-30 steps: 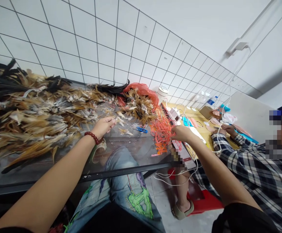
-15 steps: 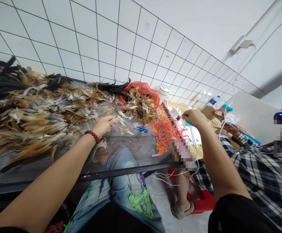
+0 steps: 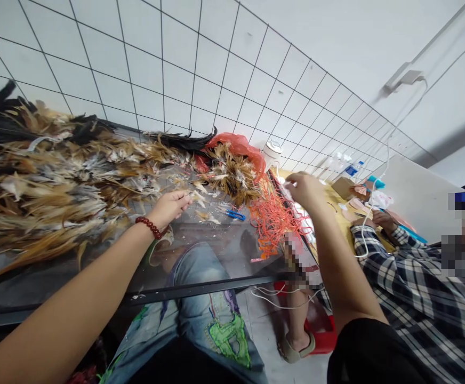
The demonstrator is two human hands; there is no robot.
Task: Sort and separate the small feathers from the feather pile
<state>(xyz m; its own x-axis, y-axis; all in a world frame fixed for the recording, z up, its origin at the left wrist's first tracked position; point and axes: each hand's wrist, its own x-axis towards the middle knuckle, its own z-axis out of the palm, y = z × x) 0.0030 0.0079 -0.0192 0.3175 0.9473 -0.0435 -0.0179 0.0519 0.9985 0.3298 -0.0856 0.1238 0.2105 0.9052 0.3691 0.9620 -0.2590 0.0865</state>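
Observation:
My left hand, with a dark red bead bracelet at the wrist, is over the table beside the feather pile. Its fingers are pinched together. Small pale feathers lie right at the fingertips, and whether one is between them is unclear. My right hand is raised past the tangle of red-orange strings, fingers curled closed; what they hold, if anything, is hidden. Blue thread snips lie on the table between my hands. Behind them, a bunch of brown feathers rests in a red plastic bag.
A black wire grid runs along the back of the dark table. At right, a co-worker in a plaid sleeve sits at a wooden table. A white cable hangs there. A white lidded container stands behind the strings.
My right hand has moved left and slightly up, away from the white things on the wooden table towards the strings. My left hand has stayed nearly in place. The co-worker's hands show more fully.

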